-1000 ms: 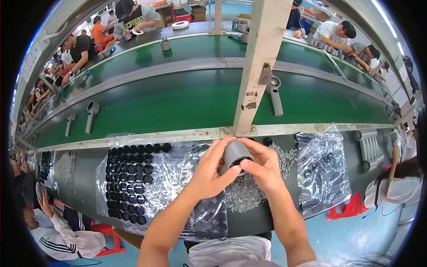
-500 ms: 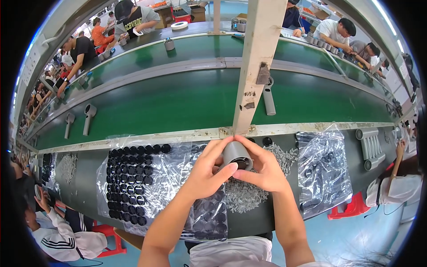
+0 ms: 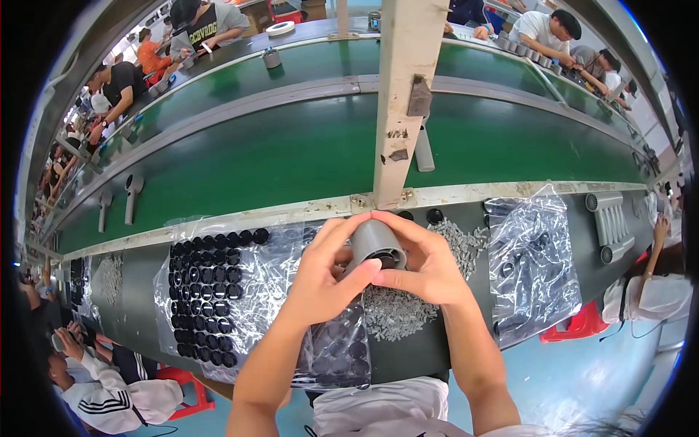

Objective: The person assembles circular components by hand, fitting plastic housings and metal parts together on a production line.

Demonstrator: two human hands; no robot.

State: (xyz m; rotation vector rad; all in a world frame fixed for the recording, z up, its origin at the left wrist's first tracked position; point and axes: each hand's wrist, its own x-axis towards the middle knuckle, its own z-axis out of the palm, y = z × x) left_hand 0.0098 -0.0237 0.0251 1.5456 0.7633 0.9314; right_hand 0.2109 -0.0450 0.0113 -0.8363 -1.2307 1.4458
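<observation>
Between my two hands is a grey cylindrical plastic housing [image 3: 373, 237], its open end tilted toward me. Inside that rim shows a black round part [image 3: 390, 261], partly covered by my thumbs. My left hand [image 3: 320, 273] wraps the left side and my right hand [image 3: 431, 268] wraps the right; the fingertips meet at the far side and both thumbs press at the near rim. Below the housing lies a pile of small grey plastic pieces [image 3: 399, 315]. Rows of black round caps [image 3: 207, 291] lie on a clear plastic bag [image 3: 266, 291] left of my hands.
A pale upright post [image 3: 397, 109] stands just beyond my hands at the edge of a green conveyor belt [image 3: 255, 160]. Grey handled housings [image 3: 132, 198] lie on the belt. To the right are another plastic bag [image 3: 535, 277] and stacked grey handled housings [image 3: 610, 227]. Co-workers sit around.
The whole view has shifted slightly. My thumbs have drawn closer together at the housing's rim; both hands keep their hold on it.
</observation>
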